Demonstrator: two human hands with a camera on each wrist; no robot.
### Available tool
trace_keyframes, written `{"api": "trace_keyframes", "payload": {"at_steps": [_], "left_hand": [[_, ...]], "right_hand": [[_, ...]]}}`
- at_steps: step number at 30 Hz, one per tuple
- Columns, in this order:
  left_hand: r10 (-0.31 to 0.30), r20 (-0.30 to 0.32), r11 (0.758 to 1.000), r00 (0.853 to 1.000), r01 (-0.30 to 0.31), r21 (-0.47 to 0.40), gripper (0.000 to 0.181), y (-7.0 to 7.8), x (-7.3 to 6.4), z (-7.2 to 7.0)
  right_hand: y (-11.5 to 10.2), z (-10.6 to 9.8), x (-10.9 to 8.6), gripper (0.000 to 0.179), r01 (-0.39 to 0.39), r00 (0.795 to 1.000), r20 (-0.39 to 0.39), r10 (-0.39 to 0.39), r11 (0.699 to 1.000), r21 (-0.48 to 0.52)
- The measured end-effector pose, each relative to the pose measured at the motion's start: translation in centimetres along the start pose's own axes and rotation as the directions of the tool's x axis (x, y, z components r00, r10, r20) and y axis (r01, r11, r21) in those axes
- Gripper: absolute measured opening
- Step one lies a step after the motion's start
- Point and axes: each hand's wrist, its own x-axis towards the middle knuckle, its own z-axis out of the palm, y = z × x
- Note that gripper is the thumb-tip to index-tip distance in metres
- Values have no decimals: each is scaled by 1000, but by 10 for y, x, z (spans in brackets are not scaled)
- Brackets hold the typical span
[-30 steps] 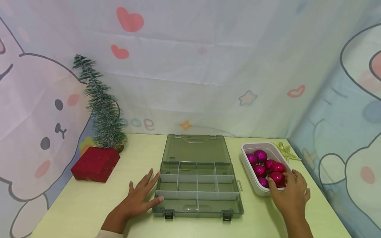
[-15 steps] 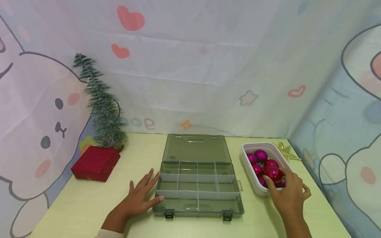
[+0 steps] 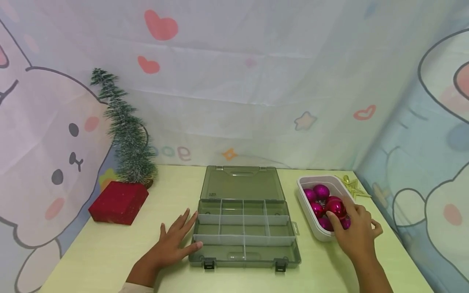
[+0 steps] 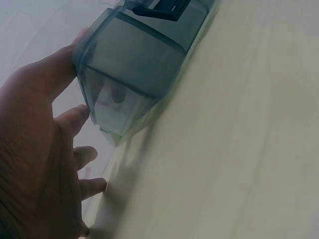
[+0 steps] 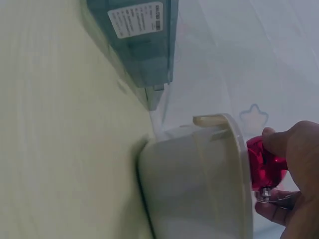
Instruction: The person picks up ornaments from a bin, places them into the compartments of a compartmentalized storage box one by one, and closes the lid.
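My right hand [image 3: 353, 234] pinches a shiny red Christmas ball [image 3: 336, 207] between thumb and fingers. In the right wrist view that red ball [image 5: 262, 164], with its silver cap, shows just above the rim of the white plastic tub [image 5: 184, 174]. Several more magenta and purple balls [image 3: 321, 191] lie inside the tub, glittery and smooth ones. My left hand [image 3: 168, 246] is spread at the left side of a clear grey-green compartment box [image 3: 244, 240]. Its thumb touches the box's edge, as the left wrist view of the left hand [image 4: 45, 129] also shows. The box's lid is folded back.
At the back left a small frosted Christmas tree [image 3: 128, 138] leans beside a red box [image 3: 118, 202]. A gold star [image 3: 353, 188] lies behind the tub at the right. A printed cloth [image 3: 234, 89] hangs along the back of the pale yellow table [image 3: 172, 187].
The right hand's fingers have closed round the red ball and raised it slightly among the others, which have shifted. My left hand and the compartment box stay in place.
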Motion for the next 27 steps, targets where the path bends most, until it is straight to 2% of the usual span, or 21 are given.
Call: {"api": "trace_keyframes", "payload": {"at_steps": [5, 11, 16, 19, 23, 27], "left_hand": [[-2, -8, 1000, 1000, 2, -2, 91, 1, 0, -2], [-16, 0, 1000, 1000, 16, -12, 91, 3, -2, -3], [-33, 18, 999, 999, 33, -13, 92, 3, -2, -3], [-43, 30, 999, 999, 44, -15, 92, 2, -1, -2], [-52, 40, 998, 998, 53, -18, 92, 1, 0, -2], [-55, 47, 998, 997, 56, -18, 92, 0, 0, -1]], "right_hand": [[-5, -7, 10, 54, 59, 998, 24, -58, 997, -56], [-15, -10, 22, 61, 47, 998, 48, -44, 997, -67], [-27, -7, 26, 57, 70, 996, 55, -67, 996, -49], [-31, -3, 30, 60, 119, 990, 76, -117, 993, -22], [-36, 5, 34, 63, 236, 968, 89, -237, 972, 15], [-40, 16, 35, 53, 302, 949, 74, -306, 951, 66]]}}
